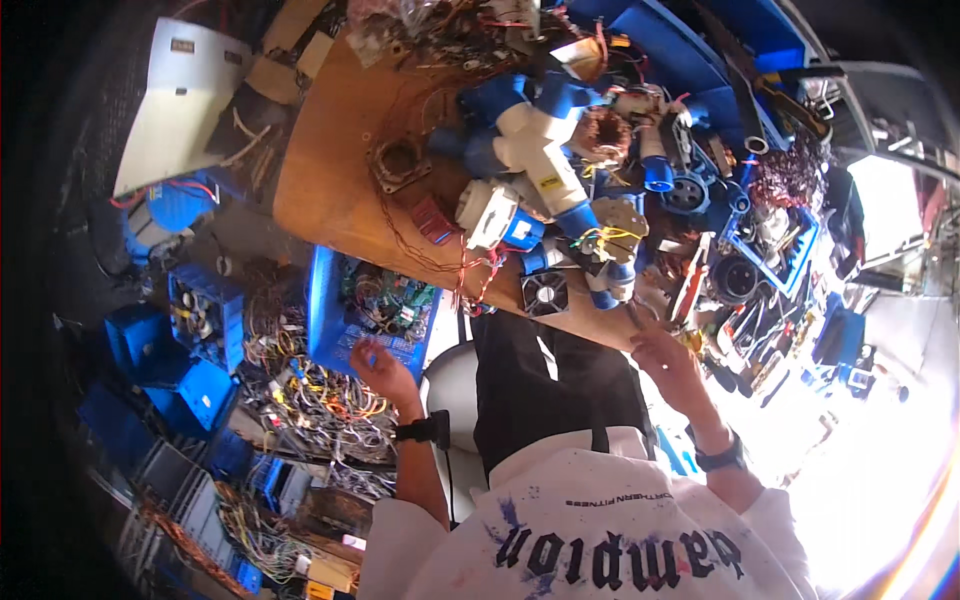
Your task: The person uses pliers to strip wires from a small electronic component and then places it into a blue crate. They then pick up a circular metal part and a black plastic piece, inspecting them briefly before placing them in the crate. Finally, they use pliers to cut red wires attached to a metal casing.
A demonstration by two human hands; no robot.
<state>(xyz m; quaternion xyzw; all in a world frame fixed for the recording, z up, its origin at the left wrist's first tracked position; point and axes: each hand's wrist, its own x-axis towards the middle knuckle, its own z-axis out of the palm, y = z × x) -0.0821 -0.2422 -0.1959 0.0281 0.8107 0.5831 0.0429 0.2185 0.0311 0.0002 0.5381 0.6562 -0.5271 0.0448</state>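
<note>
My left hand hovers over the near edge of a blue crate that holds green circuit boards. Its fingers are loosely curled and apart, and I see nothing in them. At the table's front edge is my right hand, its fingers stretched forward beside the tools and empty as far as I can see. Just ahead of it stand large blue-and-white industrial plug connectors. A small black fan sits at the table edge between my hands, close to a white-and-blue socket with red wires.
The brown table carries a copper coil, a square metal flange and a blue basket of parts. Hand tools crowd the right side. Heaped cables and blue bins lie at left, below a white panel.
</note>
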